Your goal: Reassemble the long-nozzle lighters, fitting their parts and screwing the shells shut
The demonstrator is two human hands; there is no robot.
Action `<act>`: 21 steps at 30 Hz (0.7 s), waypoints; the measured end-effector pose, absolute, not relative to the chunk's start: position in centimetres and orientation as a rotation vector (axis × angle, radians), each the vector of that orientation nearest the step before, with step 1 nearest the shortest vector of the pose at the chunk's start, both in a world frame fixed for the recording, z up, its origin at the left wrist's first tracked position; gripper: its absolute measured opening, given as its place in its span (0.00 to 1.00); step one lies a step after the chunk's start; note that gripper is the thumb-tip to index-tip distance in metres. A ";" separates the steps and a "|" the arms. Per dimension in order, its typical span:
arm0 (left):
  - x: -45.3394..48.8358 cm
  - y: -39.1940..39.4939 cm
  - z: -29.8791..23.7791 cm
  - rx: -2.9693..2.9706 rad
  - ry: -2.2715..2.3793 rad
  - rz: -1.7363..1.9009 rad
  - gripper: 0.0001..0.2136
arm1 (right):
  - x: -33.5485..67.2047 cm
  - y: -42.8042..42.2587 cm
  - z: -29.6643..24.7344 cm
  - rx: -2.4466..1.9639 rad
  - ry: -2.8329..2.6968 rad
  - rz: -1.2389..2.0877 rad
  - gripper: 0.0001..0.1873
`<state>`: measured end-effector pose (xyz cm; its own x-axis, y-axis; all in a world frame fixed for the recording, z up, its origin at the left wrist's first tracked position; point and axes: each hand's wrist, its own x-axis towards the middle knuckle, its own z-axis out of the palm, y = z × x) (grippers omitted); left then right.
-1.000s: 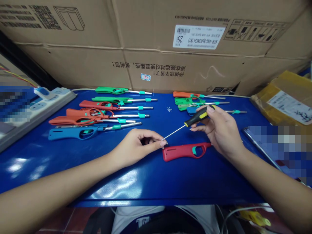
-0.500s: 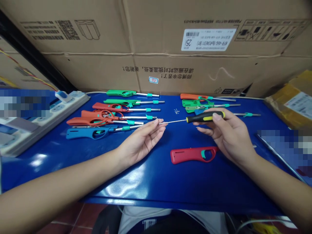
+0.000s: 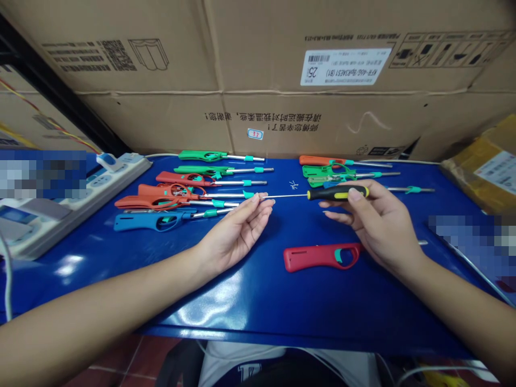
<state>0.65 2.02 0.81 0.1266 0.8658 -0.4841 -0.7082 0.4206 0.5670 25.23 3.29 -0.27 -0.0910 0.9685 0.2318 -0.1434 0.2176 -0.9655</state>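
My right hand (image 3: 374, 220) is closed round the black and yellow handle of a screwdriver (image 3: 328, 193), held level above the table. Its thin shaft points left, and my left hand (image 3: 244, 228) pinches the tip between thumb and forefinger. Whether a small part sits at the tip is hidden by those fingers. Below the screwdriver, a red gas lighter (image 3: 308, 258) with a teal trigger lies on the blue table (image 3: 258, 317); my right hand covers part of its metal barrel. Behind my left hand lie several lighters, among them a blue lighter (image 3: 139, 221) and an orange lighter (image 3: 149, 201).
More lighters, including an orange one (image 3: 318, 160), lie at the back right. A white power strip (image 3: 80, 204) stands at the left. A large cardboard box (image 3: 161, 118) walls off the back, and a taped box (image 3: 479, 166) sits at the right.
The screwdriver has come slightly more level, its handle a little higher. Both hands keep their grip on it, and the view has shifted slightly.
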 end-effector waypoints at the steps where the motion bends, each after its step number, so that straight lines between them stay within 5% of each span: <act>1: 0.7 2.0 0.8 0.206 0.863 1.162 0.11 | 25.3 3.3 -0.3 -0.889 -1.291 1.178 0.10; 21: 0.7 2.2 0.7 0.181 0.804 1.209 0.13 | 24.7 2.9 0.2 -0.972 -1.367 1.080 0.15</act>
